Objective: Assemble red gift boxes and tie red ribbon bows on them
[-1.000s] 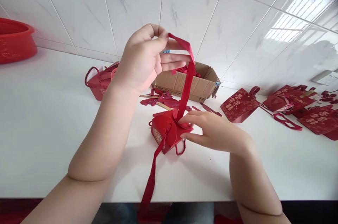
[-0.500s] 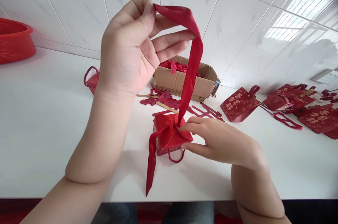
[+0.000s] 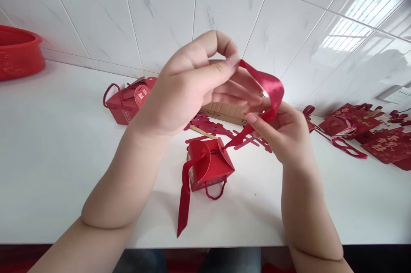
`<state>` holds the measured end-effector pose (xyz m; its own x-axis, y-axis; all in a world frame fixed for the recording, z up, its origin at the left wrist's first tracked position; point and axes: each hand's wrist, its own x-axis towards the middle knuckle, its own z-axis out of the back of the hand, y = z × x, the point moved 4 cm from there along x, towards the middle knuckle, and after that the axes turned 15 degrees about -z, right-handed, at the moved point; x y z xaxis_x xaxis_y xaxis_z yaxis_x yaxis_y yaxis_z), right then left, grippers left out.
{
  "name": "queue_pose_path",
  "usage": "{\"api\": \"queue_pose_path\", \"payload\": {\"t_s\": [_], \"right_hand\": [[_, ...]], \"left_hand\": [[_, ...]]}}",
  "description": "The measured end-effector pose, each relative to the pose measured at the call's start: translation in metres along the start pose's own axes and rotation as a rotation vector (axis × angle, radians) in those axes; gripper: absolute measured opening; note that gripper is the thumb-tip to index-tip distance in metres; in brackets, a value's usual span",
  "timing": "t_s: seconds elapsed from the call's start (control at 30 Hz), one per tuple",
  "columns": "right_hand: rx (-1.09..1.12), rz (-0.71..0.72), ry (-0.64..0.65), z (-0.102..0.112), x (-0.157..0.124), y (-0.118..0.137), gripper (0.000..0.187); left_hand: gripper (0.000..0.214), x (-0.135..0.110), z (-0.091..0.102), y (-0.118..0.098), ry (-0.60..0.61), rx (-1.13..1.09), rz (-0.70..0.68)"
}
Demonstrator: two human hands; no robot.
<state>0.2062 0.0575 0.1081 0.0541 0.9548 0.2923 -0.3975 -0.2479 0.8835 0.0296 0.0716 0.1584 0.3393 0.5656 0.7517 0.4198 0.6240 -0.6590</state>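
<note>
A small red gift box (image 3: 213,166) with a twisted cord handle (image 3: 215,193) stands on the white table near its front edge. A red satin ribbon (image 3: 272,88) threads through the box's rounded top flaps; one tail hangs down over the left side onto the table. Above the box, my left hand (image 3: 195,84) pinches the ribbon's other end between thumb and forefinger, its remaining fingers stretched out. Lower and to the right, my right hand (image 3: 279,131) holds the same ribbon partway along, thumb against fingers. Between the hands the ribbon makes a loose loop.
A finished-looking red box (image 3: 123,103) stands behind my left forearm. Cut red strips (image 3: 212,127) lie before a cardboard carton (image 3: 227,112). Flat red bags (image 3: 353,121) lie at the right. A red basin (image 3: 21,56) is far left, against the tiled wall.
My left hand has come down and right with the ribbon's end. My right hand has left the box top, moved up and closed on the ribbon. The box has barely moved.
</note>
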Motion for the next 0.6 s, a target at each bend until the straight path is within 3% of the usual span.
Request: {"api": "queue_pose_path", "payload": {"t_s": [0.13, 0.3, 0.43, 0.47, 0.6], "right_hand": [[0.115, 0.068, -0.009, 0.019, -0.009, 0.009, 0.014], [0.206, 0.071, 0.025, 0.035, -0.014, 0.012, 0.012], [0.249, 0.067, 0.027, 0.037, -0.012, 0.014, 0.025], [0.261, 0.06, 0.019, 0.037, -0.011, 0.015, 0.03], [0.304, 0.051, -0.063, 0.036, -0.006, 0.017, 0.042]], "left_hand": [[0.009, -0.004, 0.005, -0.015, -0.078, 0.446, -0.053], [0.008, -0.01, 0.004, -0.015, 0.032, 0.494, 0.077], [0.015, -0.045, 0.015, -0.021, -0.032, 0.688, 0.039], [0.019, -0.062, 0.014, -0.02, 0.079, 0.747, 0.082], [0.011, -0.156, 0.0, 0.001, 0.734, 0.785, 0.231]]}}
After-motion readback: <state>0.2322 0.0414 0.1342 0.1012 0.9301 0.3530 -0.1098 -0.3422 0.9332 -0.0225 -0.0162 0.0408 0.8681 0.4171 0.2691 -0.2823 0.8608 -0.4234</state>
